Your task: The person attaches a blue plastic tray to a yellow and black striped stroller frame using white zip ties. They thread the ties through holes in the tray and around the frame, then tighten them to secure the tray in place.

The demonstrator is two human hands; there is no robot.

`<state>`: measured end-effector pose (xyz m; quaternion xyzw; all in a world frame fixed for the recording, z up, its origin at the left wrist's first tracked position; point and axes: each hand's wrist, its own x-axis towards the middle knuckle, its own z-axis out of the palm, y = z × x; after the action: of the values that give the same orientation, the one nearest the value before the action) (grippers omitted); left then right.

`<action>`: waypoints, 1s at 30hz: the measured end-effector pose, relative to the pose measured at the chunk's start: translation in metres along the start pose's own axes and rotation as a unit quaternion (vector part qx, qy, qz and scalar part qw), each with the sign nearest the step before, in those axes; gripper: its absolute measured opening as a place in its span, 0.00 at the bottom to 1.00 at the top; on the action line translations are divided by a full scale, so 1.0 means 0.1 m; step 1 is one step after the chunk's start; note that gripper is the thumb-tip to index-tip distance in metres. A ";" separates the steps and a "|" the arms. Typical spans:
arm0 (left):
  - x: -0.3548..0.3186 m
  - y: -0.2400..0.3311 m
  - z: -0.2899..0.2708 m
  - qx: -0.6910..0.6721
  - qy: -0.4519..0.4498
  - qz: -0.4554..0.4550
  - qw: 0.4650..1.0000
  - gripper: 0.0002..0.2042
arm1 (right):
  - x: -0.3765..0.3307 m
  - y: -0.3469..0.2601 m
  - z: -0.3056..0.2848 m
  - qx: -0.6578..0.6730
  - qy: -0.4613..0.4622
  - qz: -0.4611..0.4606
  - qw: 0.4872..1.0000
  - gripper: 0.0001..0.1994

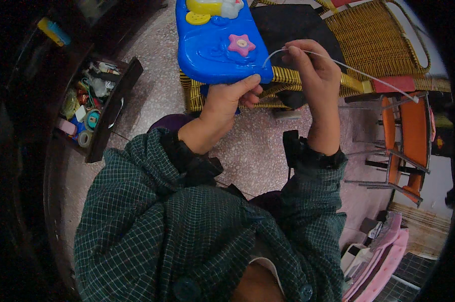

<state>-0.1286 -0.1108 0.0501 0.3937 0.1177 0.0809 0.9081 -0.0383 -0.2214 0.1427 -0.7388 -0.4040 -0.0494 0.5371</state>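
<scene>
A blue plastic toy board (197, 55) with rounded corners lies on a woven bench at the top middle. It carries a pink star (241, 45), a yellow disc (198, 18) and a raised yellow and white figure. My left hand (222, 108) grips the board's near edge, thumb on top by the right corner. Between the thumb and fingers of my right hand (315, 65) is a thin white cord (358, 73). One stretch of it curves down to the board's corner; the other runs off to the right and ends in a small pale tip.
An open drawer (124, 95) at the left holds tape rolls and small odds and ends. Woven chairs (378, 38) stand behind the bench. Folded orange chairs (414, 126) are at the right, with a pink padded item (383, 256) below them. The floor is speckled.
</scene>
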 end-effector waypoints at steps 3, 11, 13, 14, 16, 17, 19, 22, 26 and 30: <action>-0.01 0.00 -0.01 -0.010 -0.002 -0.001 1.000 0.09 | -0.04 0.00 0.01 0.000 -0.008 0.029 1.000 0.04; 0.00 -0.02 0.00 -0.007 -0.014 0.004 1.000 0.10 | -0.06 0.02 0.06 -0.006 -0.029 0.050 0.998 0.03; 0.00 -0.02 0.00 -0.004 -0.017 0.004 1.000 0.10 | -0.09 0.02 0.05 -0.001 -0.027 0.046 0.999 0.03; 0.00 -0.02 0.00 -0.003 -0.018 0.002 1.000 0.10 | -0.11 0.03 0.04 0.004 -0.026 0.044 0.999 0.03; 0.00 -0.02 0.00 -0.003 -0.018 0.002 1.000 0.10 | -0.13 0.06 0.05 0.000 -0.021 0.029 0.999 0.03; 0.00 -0.02 0.00 -0.004 -0.017 0.003 1.000 0.10 | -0.14 0.08 0.06 0.001 -0.018 0.023 1.000 0.03; 0.00 -0.02 0.00 -0.005 -0.016 0.003 1.000 0.10 | -0.15 0.12 0.08 0.009 -0.021 0.018 1.000 0.02; 0.00 -0.02 -0.01 -0.005 -0.015 0.003 1.000 0.10 | -0.14 0.16 0.10 0.013 -0.036 0.007 0.999 0.02; 0.00 -0.02 -0.01 -0.009 -0.019 0.005 1.000 0.10 | -0.15 0.11 0.08 -0.050 -0.072 0.031 0.996 0.04; 0.00 -0.02 0.00 -0.011 -0.020 0.004 1.000 0.10 | -0.22 0.01 0.09 -0.133 -0.039 0.036 0.990 0.03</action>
<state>-0.1286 -0.1120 0.0487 0.3859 0.0974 0.0781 0.9141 -0.0556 -0.2257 0.1269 -0.8187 -0.3880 -0.0546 0.4198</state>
